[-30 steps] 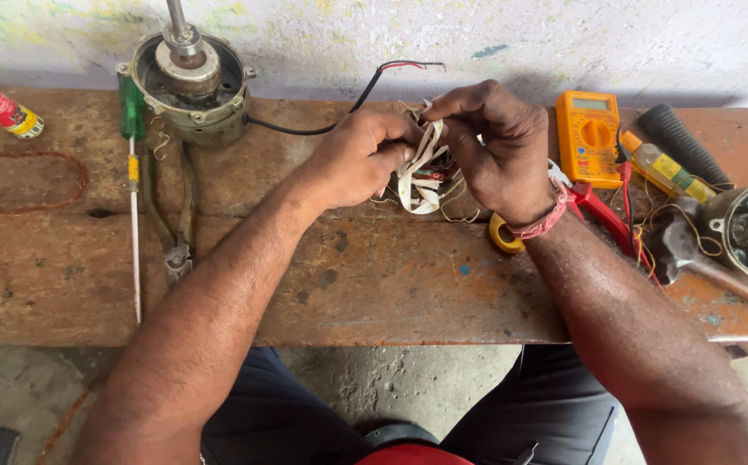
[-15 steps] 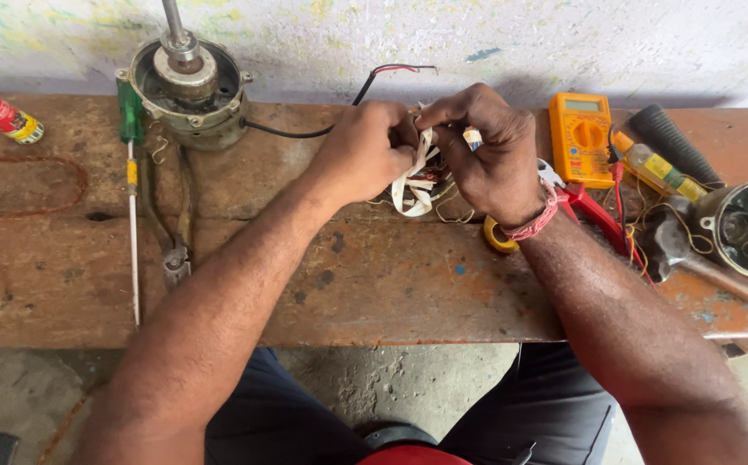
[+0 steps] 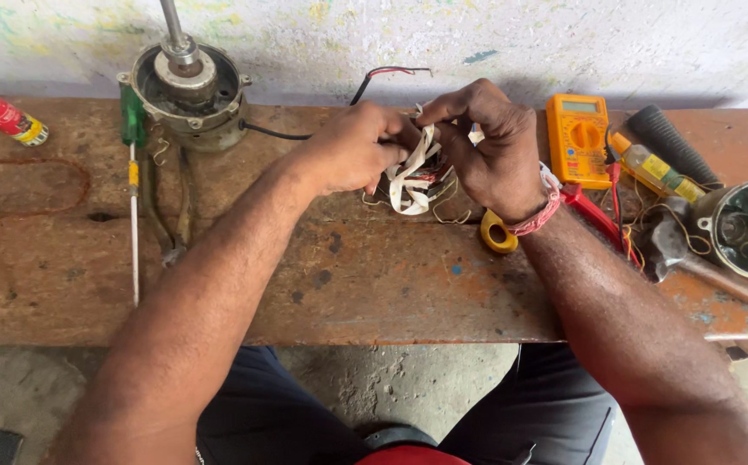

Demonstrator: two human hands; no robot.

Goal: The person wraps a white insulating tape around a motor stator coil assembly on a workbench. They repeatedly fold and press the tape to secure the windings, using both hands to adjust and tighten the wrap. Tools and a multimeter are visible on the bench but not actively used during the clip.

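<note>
Fingers (image 3: 391, 138) above rusty workbench (image 3: 374, 284)

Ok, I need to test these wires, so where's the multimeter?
In the head view the orange multimeter lies on the workbench at the right, just beyond the right hand.

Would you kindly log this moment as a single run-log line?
left hand: grips coil bundle | right hand: pinches its white tape | bundle: above workbench | multimeter: right, untouched | motor housing: left
</note>
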